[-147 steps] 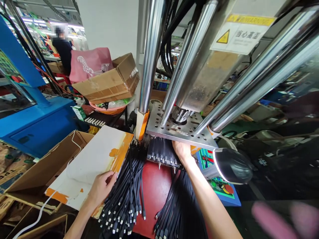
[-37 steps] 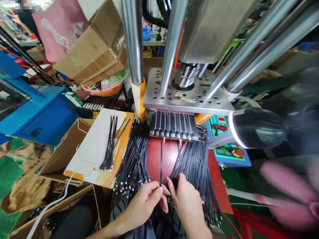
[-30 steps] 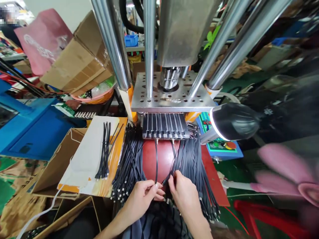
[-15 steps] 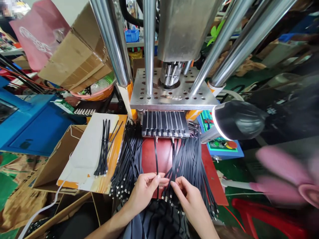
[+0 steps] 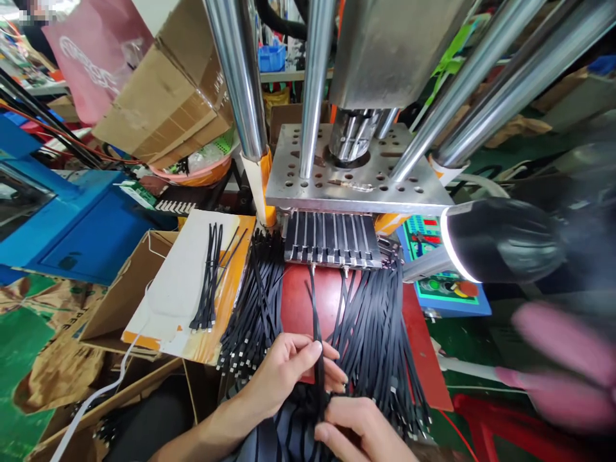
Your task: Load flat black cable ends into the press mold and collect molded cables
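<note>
Head cam, looking down: the cables (image 5: 315, 314) are right in the fingers of the left hand (image 5: 291, 369), with their long axis running pretty much straight away from the body. Thumb and index are closed on them partway along, while the other fingers sit loosely spread behind. Looks like two strands to me (one far tip peels off a bit to the left). Both hands are about as near as it gets: left on the middle, right hand (image 5: 363, 427) at the near end, just below the left. Its thumb and curled index are close together there, but I can't tell if they're really pinching anything.

Beyond the fingers, the cables point over the red mat (image 5: 296, 295) to the black block (image 5: 332, 237); can't tell if the longer one touches it. Cable-wise: flat, thin, matte black, nearly straight, near ends lost against dark striped cloth. More of the same lie in a right bundle (image 5: 370, 314) and a left bundle (image 5: 253, 308), either side of the fingers.
</note>
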### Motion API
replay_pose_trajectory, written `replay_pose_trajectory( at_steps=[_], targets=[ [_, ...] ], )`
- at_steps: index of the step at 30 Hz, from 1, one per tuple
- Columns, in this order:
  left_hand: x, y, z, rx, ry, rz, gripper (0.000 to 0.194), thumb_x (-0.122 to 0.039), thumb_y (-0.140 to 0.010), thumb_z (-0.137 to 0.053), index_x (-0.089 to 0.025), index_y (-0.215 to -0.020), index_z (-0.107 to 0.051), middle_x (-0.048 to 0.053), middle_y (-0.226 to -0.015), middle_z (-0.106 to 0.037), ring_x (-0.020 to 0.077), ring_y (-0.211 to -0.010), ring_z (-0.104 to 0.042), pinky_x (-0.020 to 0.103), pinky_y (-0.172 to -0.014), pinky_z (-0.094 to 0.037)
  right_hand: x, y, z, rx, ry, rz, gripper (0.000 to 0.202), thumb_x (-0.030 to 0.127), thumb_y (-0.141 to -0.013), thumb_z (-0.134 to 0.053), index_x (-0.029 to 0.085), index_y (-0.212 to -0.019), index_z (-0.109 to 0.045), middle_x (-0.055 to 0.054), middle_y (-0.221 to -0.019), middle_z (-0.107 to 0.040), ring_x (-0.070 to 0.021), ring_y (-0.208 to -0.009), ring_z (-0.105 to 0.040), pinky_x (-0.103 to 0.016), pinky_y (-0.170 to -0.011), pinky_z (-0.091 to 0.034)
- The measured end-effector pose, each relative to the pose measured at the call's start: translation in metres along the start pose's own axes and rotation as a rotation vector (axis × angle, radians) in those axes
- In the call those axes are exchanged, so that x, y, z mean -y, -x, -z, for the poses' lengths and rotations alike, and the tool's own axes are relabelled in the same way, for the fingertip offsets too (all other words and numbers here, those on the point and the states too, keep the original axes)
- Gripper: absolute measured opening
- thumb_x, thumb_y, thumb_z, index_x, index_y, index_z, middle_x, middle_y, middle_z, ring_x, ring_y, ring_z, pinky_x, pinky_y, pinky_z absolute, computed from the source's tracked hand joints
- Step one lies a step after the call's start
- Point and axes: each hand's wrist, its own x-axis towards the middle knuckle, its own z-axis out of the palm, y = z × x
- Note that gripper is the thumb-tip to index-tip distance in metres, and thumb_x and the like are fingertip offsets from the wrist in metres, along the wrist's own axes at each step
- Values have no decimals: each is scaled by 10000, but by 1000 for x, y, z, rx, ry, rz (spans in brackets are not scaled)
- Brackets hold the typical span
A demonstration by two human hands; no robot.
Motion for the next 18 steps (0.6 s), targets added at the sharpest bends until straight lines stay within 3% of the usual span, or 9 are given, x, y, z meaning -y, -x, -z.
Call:
replay_pose_trajectory(
  at_steps=[3,5,8,10,12,14,16,18],
  targets=[
    [-7,17,-1,150,-134,-9,476,-541,-989,-620,-86,-949,-754,122,-737,-796,190,-659,-763,268,-694,-592,15,-3,17,38,-124,-25,268,464,-801,-805,242,-949,-779,-40,-881,-716,-192,-731,-629,-259,-653,-505],
    [-9,28,0,198,-272,-15,513,-552,-1009,-574,-78,-951,-761,133,-758,-801,204,-681,-771,285,-712,-600,28,-16,22,-26,-282,24,338,513,-837,-771,228,-1019,-763,-44,-893,-697,-174,-705,-623,-257,-637,-519],
    [-10,38,6,192,-522,-37,492,-510,-1040,-521,-103,-977,-790,125,-845,-822,233,-829,-792,321,-833,-608,40,-42,13,-176,-466,64,374,556,-942,-643,190,-928,-722,-1,-743,-595,-101,-511,-518,-216,-482,-447],
    [-17,39,10,145,-679,-46,406,-459,-1042,-535,-152,-1053,-801,101,-995,-829,239,-982,-775,329,-937,-580,40,-56,3,-267,-459,96,386,537,-957,-635,182,-817,-692,22,-683,-529,-75,-457,-439,-198,-420,-374],
    [-30,33,13,35,-768,-103,358,-435,-1026,-574,-195,-1225,-750,83,-1184,-792,232,-1106,-731,331,-1015,-541,35,-62,-6,-324,-367,169,373,491,-967,-641,183,-761,-688,14,-683,-533,-89,-511,-460,-202,-461,-391],
    [-50,20,14,-49,-770,-228,450,-448,-1003,-616,-201,-1378,-648,90,-1275,-748,224,-1128,-706,336,-1037,-523,28,-63,-11,-341,-256,239,344,442,-983,-636,191,-760,-710,0,-694,-562,-116,-590,-511,-214,-537,-433],
    [-72,4,13,-38,-739,-352,472,-476,-979,-646,-168,-1336,-665,100,-1193,-759,218,-1051,-708,327,-978,-535,24,-61,-16,-325,-167,282,290,398,-995,-629,204,-815,-748,-7,-712,-594,-134,-642,-559,-222,-595,-461],
    [-90,-11,11,6,-743,-418,397,-488,-970,-654,-136,-1124,-754,91,-1014,-771,199,-911,-701,297,-856,-538,22,-59,-20,-309,-110,315,241,354,-1010,-610,219,-905,-780,-19,-760,-634,-151,-701,-616,-224,-642,-492]
  ],
)
